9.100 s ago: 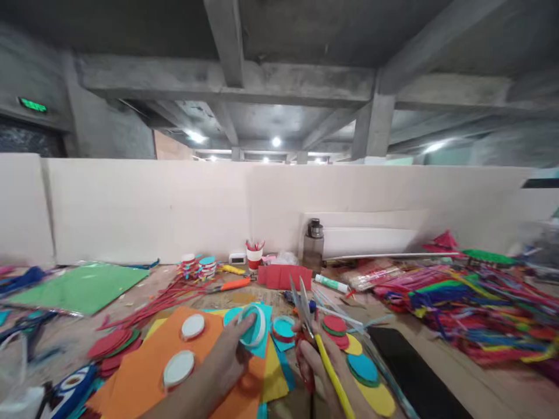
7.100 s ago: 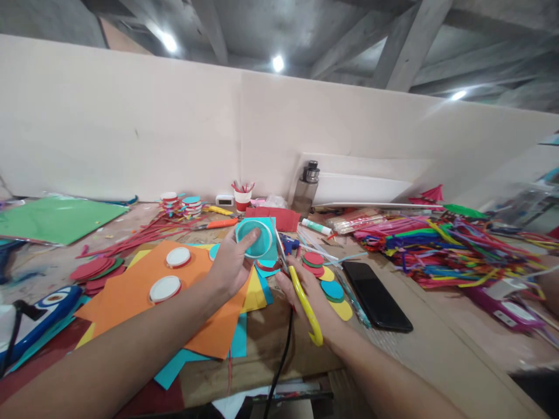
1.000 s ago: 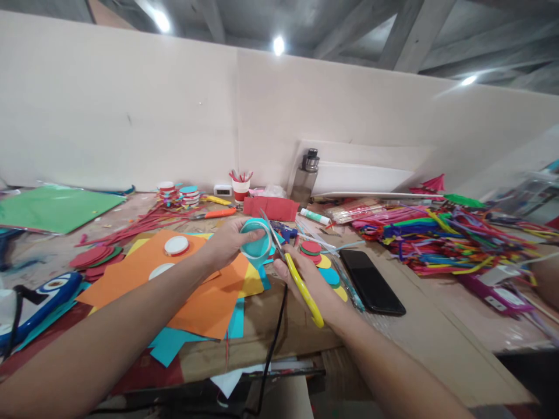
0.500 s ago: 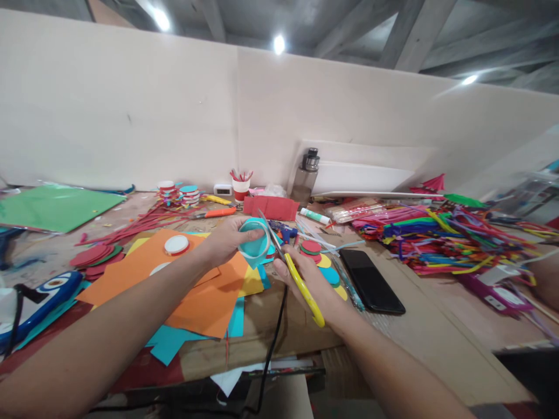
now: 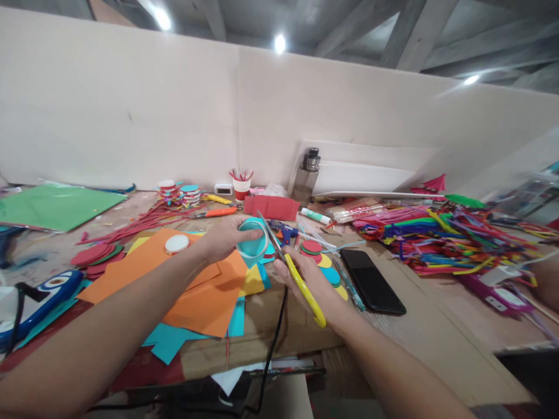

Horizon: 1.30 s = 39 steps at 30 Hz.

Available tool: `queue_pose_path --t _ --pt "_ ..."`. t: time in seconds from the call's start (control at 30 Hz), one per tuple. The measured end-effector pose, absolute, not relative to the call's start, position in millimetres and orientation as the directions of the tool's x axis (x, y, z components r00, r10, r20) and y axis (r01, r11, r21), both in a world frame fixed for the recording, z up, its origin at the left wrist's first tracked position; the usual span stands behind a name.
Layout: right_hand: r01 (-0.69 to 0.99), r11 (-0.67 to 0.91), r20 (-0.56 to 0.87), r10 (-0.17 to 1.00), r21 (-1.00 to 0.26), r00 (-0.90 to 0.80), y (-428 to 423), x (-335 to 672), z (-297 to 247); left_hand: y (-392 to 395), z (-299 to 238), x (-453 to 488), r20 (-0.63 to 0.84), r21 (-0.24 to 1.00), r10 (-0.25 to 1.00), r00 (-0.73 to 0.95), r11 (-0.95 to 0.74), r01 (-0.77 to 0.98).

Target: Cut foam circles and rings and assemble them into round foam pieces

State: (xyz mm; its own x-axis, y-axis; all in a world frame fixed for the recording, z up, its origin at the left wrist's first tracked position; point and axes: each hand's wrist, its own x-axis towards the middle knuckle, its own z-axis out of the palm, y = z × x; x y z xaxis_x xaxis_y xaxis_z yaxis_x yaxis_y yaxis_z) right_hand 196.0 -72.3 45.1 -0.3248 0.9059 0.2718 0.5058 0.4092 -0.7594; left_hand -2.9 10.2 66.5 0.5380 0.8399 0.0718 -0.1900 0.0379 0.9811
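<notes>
My left hand (image 5: pixel 227 237) is closed on a round, white-rimmed piece with blue paper (image 5: pixel 253 247), its thumb lying over the upper part. I cannot tell exactly how the rim and the paper are joined. Yellow-handled scissors (image 5: pixel 304 288) are gripped in my right hand (image 5: pixel 321 294), tilted with the blades up and left. Those blades lie along the right edge of the blue piece. Below my left forearm spread orange paper sheets (image 5: pixel 209 314), over yellow and blue ones. A white disc (image 5: pixel 177 243) sits on the orange paper.
Paper circles (image 5: pixel 332 276), a black phone (image 5: pixel 373 282) and a blue glue gun (image 5: pixel 288 234) lie near my right hand. Pipe cleaners (image 5: pixel 437 233) are heaped farther right. A bottle (image 5: pixel 305 177) stands by the wall. A black cable (image 5: pixel 275 340) hangs over the front edge.
The round piece and my left hand have shifted very slightly left. Both hands keep their hold, and the scissors stay nearly in place.
</notes>
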Motion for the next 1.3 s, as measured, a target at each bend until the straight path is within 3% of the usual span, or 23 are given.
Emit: queue_pose_path --t 0.43,0.57,0.8,1.3 --pt "0.542 0.425 0.279 0.901 -0.726 -0.332 -72 196 44 16 69 -12 -0.019 0.996 0.823 0.568 0.063 -0.058" --pt "0.530 0.409 0.294 0.911 -0.743 -0.290 -69 196 40 15 63 -5 0.021 0.964 0.864 0.503 0.115 -0.239" --pt "0.497 0.384 0.318 0.923 -0.778 -0.215 -67 195 41 2 51 13 0.023 0.791 0.932 0.361 0.204 -0.577" --pt "0.446 0.495 0.382 0.866 -0.746 -0.322 -68 193 45 -5 51 15 0.052 0.819 0.951 0.305 0.134 -0.558"
